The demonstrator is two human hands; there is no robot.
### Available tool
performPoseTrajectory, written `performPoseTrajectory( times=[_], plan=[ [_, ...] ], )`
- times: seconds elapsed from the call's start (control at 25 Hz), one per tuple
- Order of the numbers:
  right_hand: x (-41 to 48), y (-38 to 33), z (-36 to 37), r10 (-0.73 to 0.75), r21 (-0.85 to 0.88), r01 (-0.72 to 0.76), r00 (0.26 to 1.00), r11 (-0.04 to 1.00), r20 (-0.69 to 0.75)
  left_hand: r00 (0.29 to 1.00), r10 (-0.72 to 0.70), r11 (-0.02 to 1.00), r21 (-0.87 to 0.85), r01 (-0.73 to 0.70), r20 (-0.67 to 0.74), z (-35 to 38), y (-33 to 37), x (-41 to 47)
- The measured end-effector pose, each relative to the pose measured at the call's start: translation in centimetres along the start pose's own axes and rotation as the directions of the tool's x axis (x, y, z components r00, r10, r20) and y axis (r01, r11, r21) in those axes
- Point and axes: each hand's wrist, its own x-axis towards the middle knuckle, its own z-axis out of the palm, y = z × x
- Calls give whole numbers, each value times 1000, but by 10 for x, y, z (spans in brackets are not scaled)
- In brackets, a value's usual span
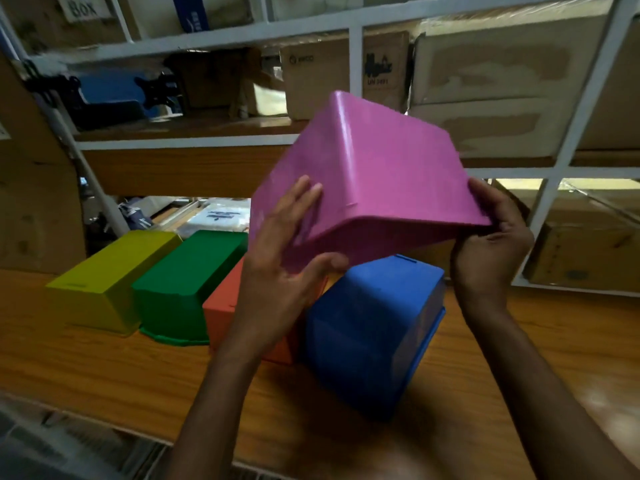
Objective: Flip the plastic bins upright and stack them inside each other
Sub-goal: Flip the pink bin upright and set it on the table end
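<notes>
Nearest: wooden table [104, 368], bare along the front edge. Both forearms reaching up from below.

Left hand [280, 268] clasped on the pink bin [363, 178] at its near-left rim corner, fingers spread flat on the side wall, thumb hooked under the rim. Right hand [491, 251] gripping the right end of the same rim, fingers curled under the lip. Pink bin held clear of the table, tilted, base facing up and away, opening turned down toward the wearer. Mid-flip, by the look of it.

Directly beneath: blue bin [374, 334], upside down on the table. Then orange bin [225, 313], largely hidden behind the left wrist; green bin [183, 289]; yellow bin [107, 282] — all inverted, side by side in a row. None stacked yet.

Behind: white shelving [356, 64] packed with cardboard boxes.

Risks, as judgement: smooth plastic, grip only at the rim; could slip while rotating. Low clearance over blue; swinging rim could clip it and shove the row.
</notes>
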Motion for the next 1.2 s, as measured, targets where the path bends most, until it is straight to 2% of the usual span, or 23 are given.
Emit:
performPoseTrajectory(
  times=[0.08, 0.2, 0.28, 0.36, 0.44, 0.48, 0.56, 0.64, 0.68, 0.76, 0.88, 0.96, 1.04, 1.12, 1.2],
  plan=[
    [0, -2, -20, 103, 41, -102, 994, 994, -28, 993, 93, 974, 213, -76, -71, -1, -10, -13],
    [-4, -16, -52, 271, 143, -259, 960, 955, -70, 967, 214, 891, 434, -135, -137, -2, -14, -31],
    [-10, -35, -70, 359, 182, -341, 930, 922, -80, 939, 317, 834, 511, -209, -133, 1, -3, -34],
    [-19, -53, -86, 418, 283, -392, 908, 875, -32, 917, 318, 853, 495, -166, -240, 10, 12, -33],
    [-33, -73, -102, 394, 367, -403, 913, 838, 105, 910, 128, 952, 306, -2, -394, 21, 21, -29],
    [-46, -83, -109, 341, 311, -381, 923, 871, 176, 899, -20, 984, 153, 96, -437, 27, 19, -29],
    [-77, -100, -123, 193, 7, -205, 934, 979, 299, 853, -260, 965, -102, 241, -451, 42, 12, -34],
    [-107, -115, -132, 44, -291, 68, 931, 954, 363, 817, -413, 908, -255, 333, -402, 62, 5, -48],
    [-117, -121, -137, -7, -366, 153, 929, 918, 369, 805, -468, 875, -318, 365, -366, 71, 3, -58],
    [-124, -128, -153, 3, -421, 177, 919, 889, 393, 789, -543, 813, -414, 410, -286, 89, 3, -78],
    [-108, -128, -194, 141, -368, 17, 907, 930, 397, 768, -628, 701, -521, 488, -127, 108, 32, -98],
    [-84, -120, -235, 262, -312, -151, 897, 938, 355, 755, -648, 621, -501, 602, 104, 117, 70, -102],
    [-57, -107, -278, 392, -269, -318, 872, 909, 293, 684, -627, 561, -392, 729, 372, 125, 107, -107],
    [-34, -97, -316, 564, -220, -520, 770, 825, 299, 611, -606, 520, -327, 789, 510, 135, 134, -116],
    [-24, -92, -348, 726, -226, -697, 599, 680, 337, 560, -662, 463, -315, 828, 498, 151, 157, -127]
  ],
)
